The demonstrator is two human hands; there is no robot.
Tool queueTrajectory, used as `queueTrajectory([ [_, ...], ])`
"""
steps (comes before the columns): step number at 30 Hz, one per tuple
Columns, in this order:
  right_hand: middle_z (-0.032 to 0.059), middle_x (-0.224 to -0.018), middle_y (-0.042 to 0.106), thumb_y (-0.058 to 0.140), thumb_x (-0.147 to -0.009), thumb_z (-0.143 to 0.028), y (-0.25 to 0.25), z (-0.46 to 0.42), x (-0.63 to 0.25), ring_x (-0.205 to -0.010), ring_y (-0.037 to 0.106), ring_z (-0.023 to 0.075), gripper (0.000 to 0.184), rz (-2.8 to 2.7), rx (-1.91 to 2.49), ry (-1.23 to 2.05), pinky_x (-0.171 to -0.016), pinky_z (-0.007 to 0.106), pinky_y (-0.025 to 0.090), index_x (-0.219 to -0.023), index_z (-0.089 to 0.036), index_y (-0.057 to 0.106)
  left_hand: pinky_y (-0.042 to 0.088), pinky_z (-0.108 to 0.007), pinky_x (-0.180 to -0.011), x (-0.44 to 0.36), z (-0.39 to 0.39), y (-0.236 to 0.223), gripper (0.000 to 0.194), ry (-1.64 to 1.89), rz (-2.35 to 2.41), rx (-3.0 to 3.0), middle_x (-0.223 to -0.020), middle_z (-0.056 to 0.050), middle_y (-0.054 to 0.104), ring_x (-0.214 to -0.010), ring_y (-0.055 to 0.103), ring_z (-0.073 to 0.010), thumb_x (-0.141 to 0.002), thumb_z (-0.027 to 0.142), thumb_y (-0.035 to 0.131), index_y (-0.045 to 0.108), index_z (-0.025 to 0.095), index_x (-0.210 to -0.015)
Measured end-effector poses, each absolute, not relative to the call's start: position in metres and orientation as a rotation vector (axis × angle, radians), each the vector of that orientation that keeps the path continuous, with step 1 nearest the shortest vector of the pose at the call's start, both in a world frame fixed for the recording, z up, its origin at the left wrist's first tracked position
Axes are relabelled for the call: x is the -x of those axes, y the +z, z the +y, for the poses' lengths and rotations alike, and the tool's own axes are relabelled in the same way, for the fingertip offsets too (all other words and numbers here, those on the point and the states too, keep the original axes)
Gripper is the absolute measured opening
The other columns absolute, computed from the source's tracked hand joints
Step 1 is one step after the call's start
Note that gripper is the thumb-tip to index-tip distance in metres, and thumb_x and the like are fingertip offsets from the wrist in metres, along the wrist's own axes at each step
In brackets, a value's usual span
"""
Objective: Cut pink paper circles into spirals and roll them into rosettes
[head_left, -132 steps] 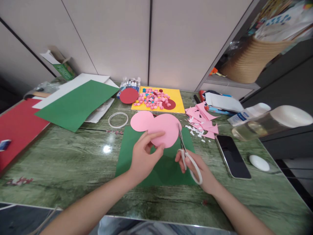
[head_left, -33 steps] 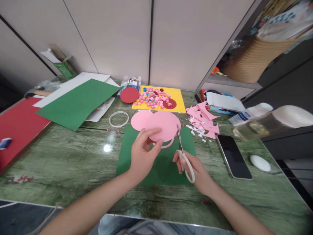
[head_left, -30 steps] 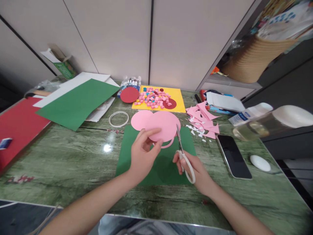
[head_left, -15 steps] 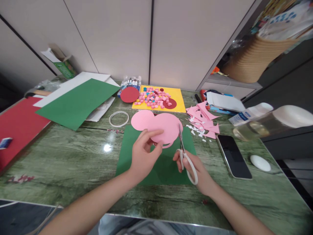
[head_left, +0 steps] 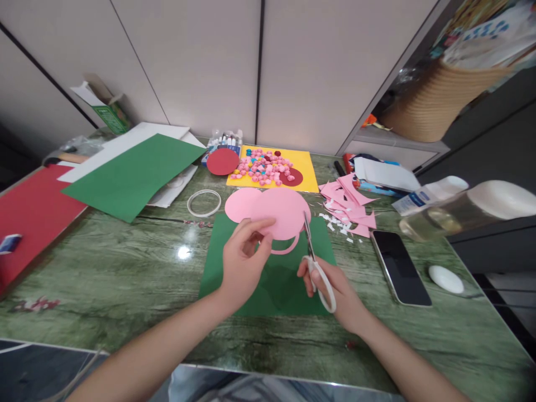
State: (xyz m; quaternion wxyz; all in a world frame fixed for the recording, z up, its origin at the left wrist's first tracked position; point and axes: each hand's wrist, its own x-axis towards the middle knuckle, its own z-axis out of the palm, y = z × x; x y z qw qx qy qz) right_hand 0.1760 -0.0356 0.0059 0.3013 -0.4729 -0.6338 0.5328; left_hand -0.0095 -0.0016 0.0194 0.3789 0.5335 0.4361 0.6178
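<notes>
Between thumb and fingers, my left hand (head_left: 247, 257) pinches a round pink paper (head_left: 287, 211) at its lower left edge. A thin curled pink paper strip (head_left: 286, 249) hangs below the disc. My right hand (head_left: 335, 285) grips white-handled scissors (head_left: 323, 290), their blades at the disc's right edge. Whether the blades are parted is hard to make out. Behind the held disc, another pink paper circle (head_left: 240, 204) lies partly covered. A green paper sheet (head_left: 268, 290) lies flat under both hands.
Pink paper scraps (head_left: 347, 204) lie to the right, near a phone (head_left: 401, 268) and a clear bottle (head_left: 444, 215). Small pink balls (head_left: 263, 167) cover a yellow sheet (head_left: 307, 162) at the back. A tape roll (head_left: 204, 203) lies left, before a green sheet (head_left: 134, 176).
The pink disc has turned and shifted slightly up in my left hand, which moved a little left. The strip hangs more clearly below it. The scissors moved slightly left.
</notes>
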Motion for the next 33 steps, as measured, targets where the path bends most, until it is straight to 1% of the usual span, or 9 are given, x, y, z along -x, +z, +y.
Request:
queueTrajectory([
  [3,-0.0042,-0.058,0.044,0.035,-0.092,-0.054,0.0058,-0.0352,-0.1752,-0.055,0.046,0.0118,0.04,-1.682,1.254,1.415,-0.054,0.024,0.034,-0.084,-0.018,0.052,0.05,-0.023,-0.072,0.0094,-0.001,0.0177,0.025,1.591,1.104,-1.357,-0.093,-0.003,0.057,-0.086,0.056,-0.0125,-0.078,0.016,0.062,0.065,0.023,-0.102],
  [8,-0.0044,-0.057,0.044,0.035,-0.092,-0.054,0.0051,-0.0358,-0.1737,-0.054,0.045,0.0117,0.04,-1.687,1.26,1.426,-0.054,0.024,0.035,-0.083,-0.019,0.052,0.05,-0.021,-0.07,0.0087,-0.0007,0.0175,0.028,1.621,1.124,-1.355,-0.095,-0.002,0.056,-0.081,0.055,-0.01,-0.075,0.015,0.064,0.063,0.024,-0.102],
  [13,-0.0033,-0.058,0.045,0.033,-0.091,-0.058,0.0047,-0.0357,-0.1724,-0.056,0.045,0.0131,0.043,-1.683,1.248,1.407,-0.055,0.026,0.034,-0.083,-0.019,0.051,0.05,-0.022,-0.07,0.0074,-0.003,0.0188,0.028,1.57,1.141,-1.367,-0.095,-0.003,0.056,-0.083,0.055,-0.0118,-0.076,0.013,0.062,0.063,0.022,-0.102],
  [18,-0.0017,-0.062,0.047,0.032,-0.089,-0.061,0.0038,-0.0354,-0.1725,-0.059,0.043,0.0144,0.046,-1.678,1.253,1.396,-0.056,0.027,0.033,-0.086,-0.019,0.051,0.05,-0.024,-0.07,0.0071,-0.0048,0.0188,0.026,1.505,1.133,-1.375,-0.094,-0.005,0.055,-0.088,0.055,-0.0151,-0.077,0.016,0.061,0.063,0.021,-0.102],
  [26,-0.0022,-0.061,0.047,0.031,-0.09,-0.059,0.0019,-0.0362,-0.1726,-0.058,0.044,0.014,0.045,-1.677,1.253,1.389,-0.057,0.027,0.034,-0.086,-0.019,0.052,0.048,-0.022,-0.072,0.0072,-0.0045,0.0201,0.026,1.512,1.115,-1.364,-0.093,-0.003,0.054,-0.088,0.054,-0.0135,-0.077,0.014,0.061,0.064,0.023,-0.101],
  [33,-0.0026,-0.059,0.048,0.031,-0.091,-0.059,0.0032,-0.0363,-0.1729,-0.056,0.047,0.0137,0.046,-1.702,1.28,1.386,-0.056,0.026,0.034,-0.085,-0.019,0.052,0.049,-0.023,-0.07,0.0087,-0.0036,0.0226,0.018,1.518,1.139,-1.36,-0.089,-0.005,0.057,-0.088,0.056,-0.0155,-0.078,0.014,0.059,0.068,0.02,-0.092],
])
